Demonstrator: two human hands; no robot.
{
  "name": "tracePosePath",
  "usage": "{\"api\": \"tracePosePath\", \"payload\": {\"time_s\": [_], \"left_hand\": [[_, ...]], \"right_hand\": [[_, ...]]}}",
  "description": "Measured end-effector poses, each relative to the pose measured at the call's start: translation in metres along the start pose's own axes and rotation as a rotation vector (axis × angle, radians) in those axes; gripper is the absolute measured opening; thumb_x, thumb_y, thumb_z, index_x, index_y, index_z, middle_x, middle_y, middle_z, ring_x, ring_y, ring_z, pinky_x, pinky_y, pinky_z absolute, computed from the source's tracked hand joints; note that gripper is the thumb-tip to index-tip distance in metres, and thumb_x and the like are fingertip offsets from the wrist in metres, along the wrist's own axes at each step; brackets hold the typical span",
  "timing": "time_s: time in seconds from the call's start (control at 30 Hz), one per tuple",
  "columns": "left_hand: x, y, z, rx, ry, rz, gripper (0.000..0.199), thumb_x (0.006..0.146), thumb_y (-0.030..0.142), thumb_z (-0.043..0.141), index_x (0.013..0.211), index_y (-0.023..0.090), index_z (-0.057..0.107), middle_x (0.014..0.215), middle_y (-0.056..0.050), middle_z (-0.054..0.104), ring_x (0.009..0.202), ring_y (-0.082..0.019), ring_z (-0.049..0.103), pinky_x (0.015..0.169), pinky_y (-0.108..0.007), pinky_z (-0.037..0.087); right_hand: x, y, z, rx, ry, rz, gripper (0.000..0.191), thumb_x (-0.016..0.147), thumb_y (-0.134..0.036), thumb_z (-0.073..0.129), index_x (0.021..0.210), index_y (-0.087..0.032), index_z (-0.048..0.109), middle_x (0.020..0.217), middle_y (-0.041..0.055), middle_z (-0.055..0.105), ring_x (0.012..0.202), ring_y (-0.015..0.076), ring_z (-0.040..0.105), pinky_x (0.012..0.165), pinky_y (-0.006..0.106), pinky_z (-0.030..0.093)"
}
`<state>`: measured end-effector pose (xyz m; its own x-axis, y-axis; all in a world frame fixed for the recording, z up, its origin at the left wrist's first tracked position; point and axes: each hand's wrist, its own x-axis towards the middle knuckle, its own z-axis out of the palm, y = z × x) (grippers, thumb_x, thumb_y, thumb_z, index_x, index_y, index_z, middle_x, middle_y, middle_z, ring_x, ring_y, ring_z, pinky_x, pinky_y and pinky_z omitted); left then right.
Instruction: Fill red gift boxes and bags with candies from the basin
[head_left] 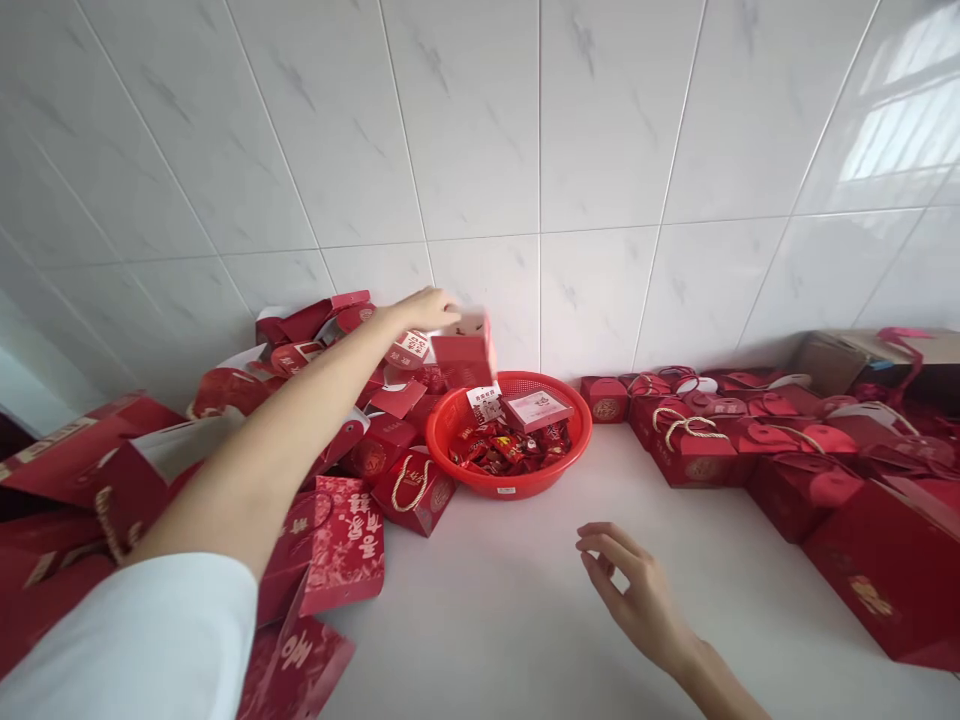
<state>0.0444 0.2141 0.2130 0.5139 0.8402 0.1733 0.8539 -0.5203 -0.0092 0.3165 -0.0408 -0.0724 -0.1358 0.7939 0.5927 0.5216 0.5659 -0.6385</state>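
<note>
My left hand (429, 308) reaches far forward, its fingers closed on the edge of a small red gift box (459, 358). The box is tilted, its top open, and slightly blurred by motion. It hangs over the back left of a red plastic basket (507, 487). Inside the basket lie several wrapped candies (510, 450), a flat pink-and-red box (538, 408) and a white printed card (484, 402). My right hand (630, 590) is held above the white tabletop in front of the basket, fingers loosely curved and apart, with nothing in them.
A heap of red gift boxes (382, 440), some open or flattened, spreads along the left under my arm. Rows of closed red boxes (694, 450) with rope handles line the right. A cardboard box (832, 350) stands behind them. A tiled wall (600, 140) bounds the back.
</note>
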Motion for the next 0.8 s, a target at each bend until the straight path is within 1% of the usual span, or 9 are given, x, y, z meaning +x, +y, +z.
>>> {"api": "tracePosePath", "payload": {"time_s": [0.1, 0.2, 0.27, 0.33, 0.4, 0.5, 0.6, 0.7, 0.8], "left_hand": [[-0.002, 0.047, -0.029, -0.072, -0.038, 0.002, 0.021, 0.085, 0.023, 0.053, 0.065, 0.02, 0.056, 0.055, 0.001, 0.044, 0.056, -0.014, 0.036, 0.055, -0.028, 0.028], [-0.02, 0.102, -0.033, -0.206, -0.159, 0.151, 0.012, 0.078, 0.022, 0.055, 0.069, 0.018, 0.059, 0.06, 0.002, 0.048, 0.058, -0.012, 0.037, 0.055, -0.026, 0.027], [-0.037, 0.134, -0.017, -0.216, -0.222, 0.182, 0.006, 0.068, 0.02, 0.062, 0.072, 0.017, 0.066, 0.062, 0.0, 0.055, 0.057, -0.013, 0.043, 0.052, -0.028, 0.028], [-0.055, 0.159, 0.009, -0.22, -0.343, 0.249, 0.026, 0.064, 0.015, 0.059, 0.086, 0.02, 0.072, 0.072, 0.0, 0.064, 0.06, -0.015, 0.052, 0.052, -0.028, 0.031], [-0.073, 0.174, 0.04, -0.225, -0.372, 0.339, 0.045, 0.063, 0.01, 0.057, 0.102, 0.025, 0.074, 0.092, -0.001, 0.071, 0.074, -0.017, 0.061, 0.056, -0.026, 0.037], [-0.096, 0.182, 0.083, -0.232, -0.419, 0.306, 0.053, 0.066, 0.005, 0.055, 0.112, 0.026, 0.071, 0.1, -0.003, 0.074, 0.087, -0.021, 0.067, 0.063, -0.025, 0.043], [-0.113, 0.176, 0.113, -0.343, -0.379, 0.235, 0.051, 0.073, 0.006, 0.057, 0.119, 0.025, 0.067, 0.101, -0.004, 0.075, 0.099, -0.024, 0.068, 0.073, -0.027, 0.049], [-0.125, 0.164, 0.13, -0.572, -0.305, 0.192, 0.047, 0.08, 0.012, 0.057, 0.126, 0.023, 0.062, 0.102, -0.004, 0.076, 0.098, -0.022, 0.07, 0.08, -0.029, 0.052], [-0.138, 0.153, 0.138, -0.757, -0.202, 0.174, 0.035, 0.085, 0.019, 0.058, 0.119, 0.022, 0.062, 0.11, -0.005, 0.074, 0.093, -0.02, 0.071, 0.081, -0.03, 0.055]], "right_hand": [[0.004, 0.001, -0.006, 0.037, 0.054, 0.09, 0.02, 0.098, -0.034, 0.051, 0.098, -0.022, 0.067, 0.093, 0.0076, 0.071, 0.055, 0.0131, 0.061, 0.054, 0.027, 0.053], [0.012, 0.003, -0.019, 0.113, 0.187, 0.242, 0.027, 0.096, -0.045, 0.054, 0.103, -0.021, 0.067, 0.07, 0.0029, 0.065, 0.058, 0.0172, 0.063, 0.053, 0.028, 0.051], [0.016, 0.004, -0.028, 0.224, 0.296, 0.319, 0.032, 0.095, -0.049, 0.054, 0.103, -0.021, 0.065, 0.077, 0.0043, 0.068, 0.06, 0.0172, 0.063, 0.057, 0.03, 0.052], [0.019, 0.006, -0.035, 0.355, 0.381, 0.351, 0.035, 0.095, -0.052, 0.052, 0.107, -0.021, 0.063, 0.099, 0.009, 0.071, 0.063, 0.0161, 0.062, 0.06, 0.032, 0.053], [0.02, 0.007, -0.039, 0.458, 0.396, 0.347, 0.038, 0.096, -0.054, 0.048, 0.113, -0.022, 0.059, 0.115, 0.0123, 0.068, 0.067, 0.0164, 0.063, 0.062, 0.034, 0.053], [0.017, 0.005, -0.035, 0.529, 0.289, 0.282, 0.044, 0.096, -0.058, 0.046, 0.122, -0.023, 0.056, 0.121, 0.0134, 0.066, 0.074, 0.0183, 0.063, 0.068, 0.036, 0.053], [0.013, -0.004, -0.025, 0.519, 0.118, 0.22, 0.051, 0.091, -0.06, 0.056, 0.127, -0.026, 0.053, 0.126, 0.0126, 0.064, 0.084, 0.0203, 0.063, 0.076, 0.038, 0.053], [0.009, -0.015, -0.012, 0.451, -0.012, 0.236, 0.046, 0.089, -0.054, 0.064, 0.125, -0.027, 0.054, 0.126, 0.0101, 0.062, 0.091, 0.0205, 0.063, 0.082, 0.037, 0.053], [0.005, -0.018, -0.002, 0.434, -0.002, 0.321, 0.032, 0.095, -0.05, 0.055, 0.115, -0.026, 0.056, 0.116, 0.008, 0.063, 0.086, 0.0189, 0.063, 0.078, 0.035, 0.054]]}}
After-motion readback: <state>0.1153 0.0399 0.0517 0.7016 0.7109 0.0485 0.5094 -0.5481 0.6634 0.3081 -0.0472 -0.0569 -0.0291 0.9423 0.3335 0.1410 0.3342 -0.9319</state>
